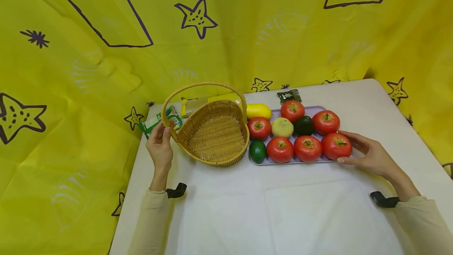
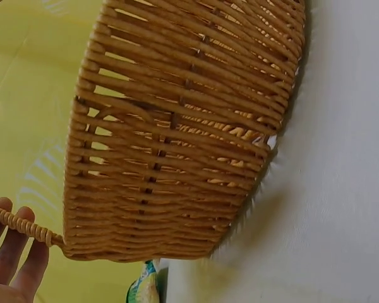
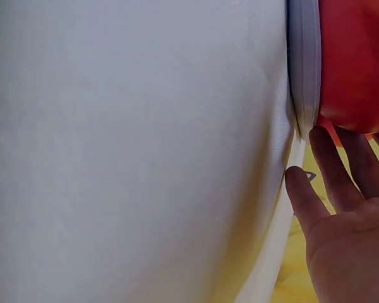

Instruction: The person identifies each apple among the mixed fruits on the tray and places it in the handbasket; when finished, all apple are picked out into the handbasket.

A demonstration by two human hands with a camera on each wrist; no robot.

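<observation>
My left hand [image 1: 160, 148] pinches the left end of the handle [image 1: 169, 114] of a brown wicker basket [image 1: 216, 135]. The basket tips toward me, its inside bare, left of a pale purple tray [image 1: 317, 109]. In the left wrist view, fingers [image 2: 30, 262] wrap behind the handle beside the woven wall [image 2: 177, 145]. My right hand [image 1: 375, 156] is at the tray's right end, thumb and fingers spread around the near-right red apple [image 1: 336, 146]. The right wrist view has fairly straight fingers [image 3: 331, 164] right at the apple's underside [image 3: 354, 69], near the tray rim [image 3: 305, 69].
The tray also carries several red apples [image 1: 280, 149], a pale yellow fruit [image 1: 282, 127], and dark green fruits [image 1: 257, 151]. Behind stand a yellow fruit [image 1: 259, 111], a dark packet [image 1: 289, 96], a yellow noodle pack [image 1: 194, 106] and a green packet [image 1: 152, 122]. A yellow curtain [image 1: 226, 50] backs the table.
</observation>
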